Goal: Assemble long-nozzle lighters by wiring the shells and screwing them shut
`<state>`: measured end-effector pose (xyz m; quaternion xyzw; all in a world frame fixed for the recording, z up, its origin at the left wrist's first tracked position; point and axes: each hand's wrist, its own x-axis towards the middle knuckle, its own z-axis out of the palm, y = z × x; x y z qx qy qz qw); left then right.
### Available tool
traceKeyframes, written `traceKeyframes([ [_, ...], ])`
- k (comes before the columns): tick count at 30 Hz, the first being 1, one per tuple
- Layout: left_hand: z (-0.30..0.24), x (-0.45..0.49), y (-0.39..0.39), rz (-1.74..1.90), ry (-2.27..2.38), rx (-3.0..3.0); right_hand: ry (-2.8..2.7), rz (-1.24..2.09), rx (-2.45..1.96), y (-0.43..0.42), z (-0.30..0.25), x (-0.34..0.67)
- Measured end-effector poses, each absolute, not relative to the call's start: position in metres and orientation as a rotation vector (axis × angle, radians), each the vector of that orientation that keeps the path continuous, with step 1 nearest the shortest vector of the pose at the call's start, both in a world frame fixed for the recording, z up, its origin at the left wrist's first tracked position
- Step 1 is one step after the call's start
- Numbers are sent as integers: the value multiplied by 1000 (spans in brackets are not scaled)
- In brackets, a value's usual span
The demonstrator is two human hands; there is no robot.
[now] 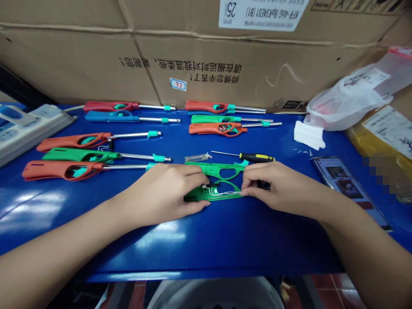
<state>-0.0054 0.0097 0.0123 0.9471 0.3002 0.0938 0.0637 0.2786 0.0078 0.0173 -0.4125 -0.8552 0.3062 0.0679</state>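
Observation:
An opened green lighter shell half [222, 196] lies in front of me, with white wires [219, 193] running along it. My left hand [180, 189] grips its left end between thumb and fingers. At the shell's right end, my right hand [264, 184] pinches the tip of the wires with thumb and forefinger. The other green shell half [214, 170] lies just behind, close to both hands. Farther back are a clear plastic fuel tank [197, 157] and a screwdriver [257, 157] with a black and yellow handle.
Several long-necked lighters, among them an orange one [64, 170] and a blue one [112, 116], lie at the left and back. A phone [350, 189] rests at right, near folded white paper [309, 134] and a plastic bag [347, 98]. A cardboard box [96, 56] stands behind; a power strip [35, 128] sits left.

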Motion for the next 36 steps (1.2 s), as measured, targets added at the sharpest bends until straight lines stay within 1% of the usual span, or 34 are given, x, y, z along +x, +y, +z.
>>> traceKeyframes([
  [4, 13, -5, 10, 287, 911, 2827, -2606, 721, -1147, 1, 21, 276],
  [8, 13, -4, 10, 291, 913, 2821, -2644, 653, -1006, -4, 21, 271],
  [14, 12, -5, 11, 303, 919, 2806, -2764, 428, -989, -3, 20, 275],
  [36, 12, -6, 11, 296, 923, 2818, -2843, 342, -980, -12, 20, 275],
])
